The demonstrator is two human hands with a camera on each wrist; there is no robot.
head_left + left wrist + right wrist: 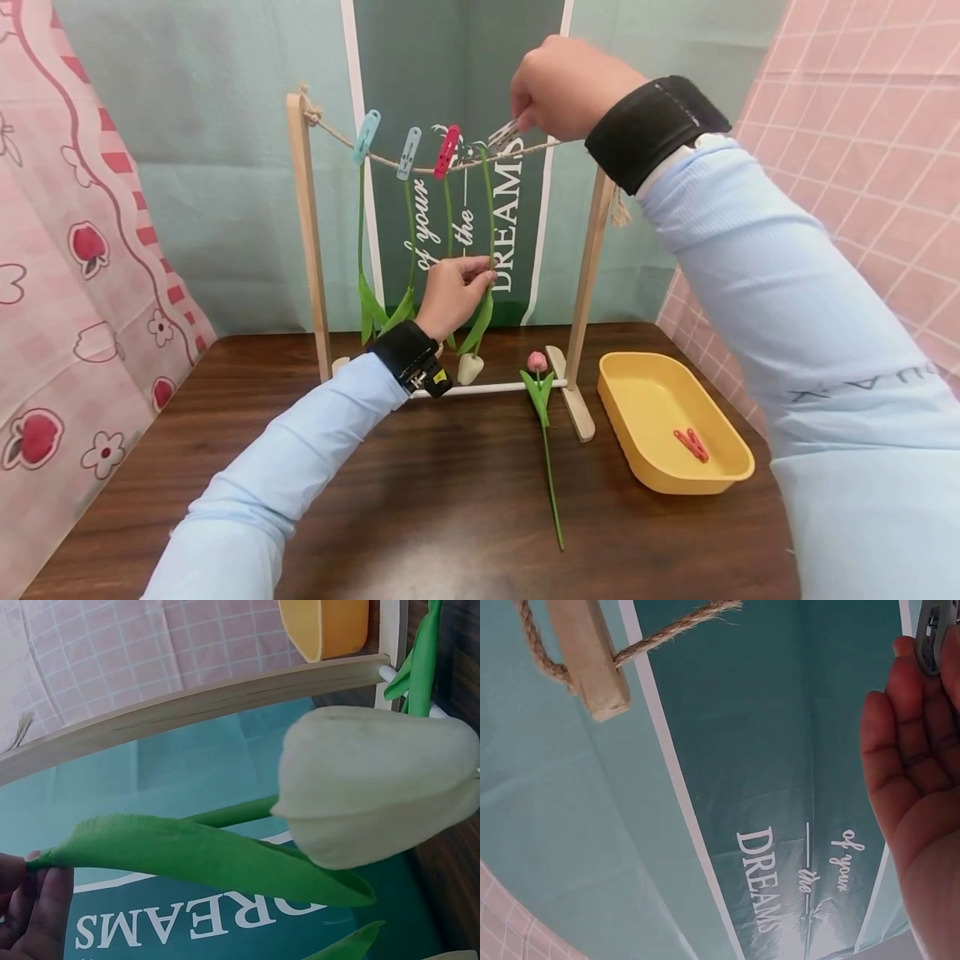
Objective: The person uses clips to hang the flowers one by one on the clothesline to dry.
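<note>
My left hand (454, 292) pinches the green stem of a white tulip (470, 368), which hangs bloom down with its stem end up at the rope (397, 165). In the left wrist view the white bloom (375, 787) and a long leaf (187, 851) fill the middle. Above the rope, my right hand (570, 87) pinches a grey clothespin (504, 135) close to the top of that stem. The right wrist view shows the clothespin (931, 637) between thumb and fingers. Whether its jaws grip the stem or rope, I cannot tell.
Light blue (367, 136), pale grey-blue (409, 153) and red (447, 152) clothespins hold other stems on the rope, strung across a wooden frame (306, 233). A pink tulip (537, 362) leans on the frame's white bar. A yellow basin (622, 417) holds a red clothespin (692, 445).
</note>
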